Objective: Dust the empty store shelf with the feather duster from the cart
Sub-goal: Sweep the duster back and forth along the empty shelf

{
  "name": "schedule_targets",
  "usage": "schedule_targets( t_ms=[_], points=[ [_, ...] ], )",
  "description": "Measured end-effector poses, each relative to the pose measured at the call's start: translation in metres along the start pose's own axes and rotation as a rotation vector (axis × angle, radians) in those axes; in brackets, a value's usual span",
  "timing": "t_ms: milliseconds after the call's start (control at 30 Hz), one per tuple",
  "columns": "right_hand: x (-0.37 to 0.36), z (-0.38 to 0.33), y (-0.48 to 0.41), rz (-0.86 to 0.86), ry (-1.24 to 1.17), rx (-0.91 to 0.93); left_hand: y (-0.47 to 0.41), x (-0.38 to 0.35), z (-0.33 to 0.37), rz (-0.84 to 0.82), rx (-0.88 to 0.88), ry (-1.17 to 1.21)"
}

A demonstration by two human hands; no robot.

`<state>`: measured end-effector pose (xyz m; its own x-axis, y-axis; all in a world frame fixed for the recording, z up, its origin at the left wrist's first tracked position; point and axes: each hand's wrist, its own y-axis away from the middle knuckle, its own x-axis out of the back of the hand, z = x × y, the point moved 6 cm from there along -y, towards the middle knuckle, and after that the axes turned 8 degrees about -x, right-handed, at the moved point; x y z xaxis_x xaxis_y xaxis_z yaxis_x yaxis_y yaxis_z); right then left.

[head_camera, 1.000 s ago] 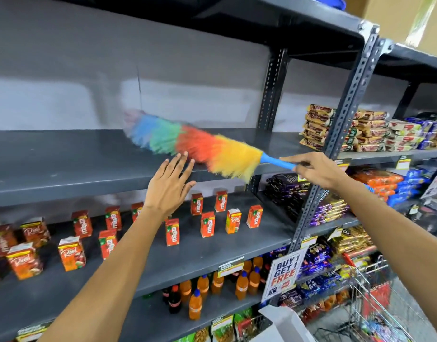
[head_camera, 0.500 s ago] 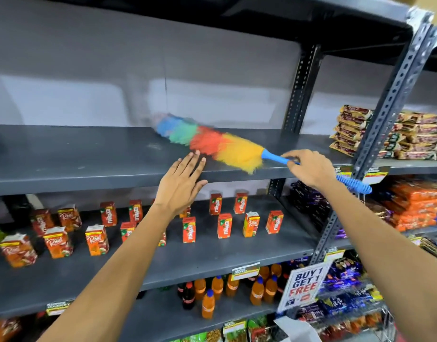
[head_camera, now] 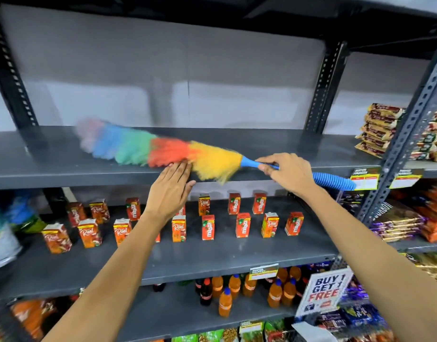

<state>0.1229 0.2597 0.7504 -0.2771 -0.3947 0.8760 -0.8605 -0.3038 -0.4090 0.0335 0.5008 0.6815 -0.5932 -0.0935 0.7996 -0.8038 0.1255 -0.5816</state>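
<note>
Your left hand (head_camera: 171, 193) and right hand (head_camera: 289, 175) are bare, with no gloves, rings or watch on either wrist. Both forearms run uncovered to the frame's lower edge, and no sleeve shows on either.

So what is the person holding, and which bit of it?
The right hand holds the feather duster by its blue handle, near the feathers. The left hand holds nothing; it lies open at the shelf edge.

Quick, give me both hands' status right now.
Left hand: open, flat on the empty shelf edge, holding nothing.
Right hand: grip closed on the feather duster handle.
</note>
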Motion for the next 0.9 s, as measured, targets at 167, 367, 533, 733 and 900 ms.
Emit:
schedule_targets(
  t_ms=[167,367,533,733,900],
  points=[
    [0.012,0.019,-0.010,0.016,0.141,-0.013,0.000,-0.001,0.000,0.013,-0.008,0.000],
    [0.025,0.068,-0.021,0.003,0.219,-0.212,0.001,-0.003,0.000,0.028,-0.044,0.000],
    [0.028,0.071,-0.017,0.054,0.133,-0.240,-0.002,-0.003,0.002,0.040,-0.045,0.008],
    [0.007,0.033,-0.006,0.023,0.066,-0.158,-0.019,-0.006,0.016,0.036,-0.055,0.021],
    [0.000,0.021,-0.009,0.049,0.133,-0.075,-0.032,-0.016,0.033,0.048,-0.086,0.067]
  ],
)
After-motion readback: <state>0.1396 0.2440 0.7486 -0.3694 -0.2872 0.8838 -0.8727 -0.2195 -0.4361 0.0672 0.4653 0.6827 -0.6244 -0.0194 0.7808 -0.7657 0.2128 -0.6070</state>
